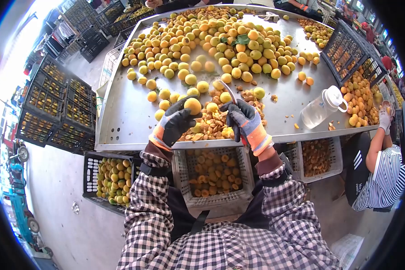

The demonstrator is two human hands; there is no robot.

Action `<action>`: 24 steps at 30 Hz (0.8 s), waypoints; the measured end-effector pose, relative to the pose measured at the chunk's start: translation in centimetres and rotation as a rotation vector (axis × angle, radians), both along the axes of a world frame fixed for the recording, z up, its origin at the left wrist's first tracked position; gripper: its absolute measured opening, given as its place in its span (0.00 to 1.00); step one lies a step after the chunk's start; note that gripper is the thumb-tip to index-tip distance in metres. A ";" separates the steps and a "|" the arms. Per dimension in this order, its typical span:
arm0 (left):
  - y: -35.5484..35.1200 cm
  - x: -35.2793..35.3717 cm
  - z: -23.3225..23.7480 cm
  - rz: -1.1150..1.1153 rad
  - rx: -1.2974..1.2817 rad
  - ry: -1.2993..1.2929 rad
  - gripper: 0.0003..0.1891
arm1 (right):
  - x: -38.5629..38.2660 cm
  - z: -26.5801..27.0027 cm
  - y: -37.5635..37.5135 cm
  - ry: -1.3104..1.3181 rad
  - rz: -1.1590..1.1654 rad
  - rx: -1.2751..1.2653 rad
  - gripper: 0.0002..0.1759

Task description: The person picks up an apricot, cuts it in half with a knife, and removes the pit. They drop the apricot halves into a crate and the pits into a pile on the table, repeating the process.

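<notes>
My left hand, in a black and orange glove, grips a yellow-orange apricot between its fingers, just above the near edge of the metal table. To its right my right hand, gloved alike, is closed round a knife with a thin curved blade that points up and left. The blade and the apricot are apart. Cut fruit pieces lie in a heap between and beyond my hands. Whole apricots cover much of the tabletop farther back.
A crate of fruit halves stands below the table edge, with a crate of scraps to its right and a black crate to its left. A water bottle stands at the right. A co-worker's gloved hand is at far right.
</notes>
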State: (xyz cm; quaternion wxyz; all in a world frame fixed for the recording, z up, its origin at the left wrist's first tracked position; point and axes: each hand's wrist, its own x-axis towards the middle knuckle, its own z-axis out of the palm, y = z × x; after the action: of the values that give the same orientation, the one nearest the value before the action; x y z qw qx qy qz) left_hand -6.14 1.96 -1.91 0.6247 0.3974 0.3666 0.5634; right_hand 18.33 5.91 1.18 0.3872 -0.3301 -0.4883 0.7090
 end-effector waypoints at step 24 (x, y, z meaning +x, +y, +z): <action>-0.7 0.7 2.4 -0.053 0.265 0.355 0.28 | -0.8 -0.7 -2.5 -0.624 -0.025 0.884 0.11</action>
State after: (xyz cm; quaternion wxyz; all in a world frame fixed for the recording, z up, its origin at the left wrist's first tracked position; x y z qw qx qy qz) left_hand -5.49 1.27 0.50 0.5073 0.5784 0.3829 0.5114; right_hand 17.52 3.45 0.52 0.3340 -0.3364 -0.8279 0.2997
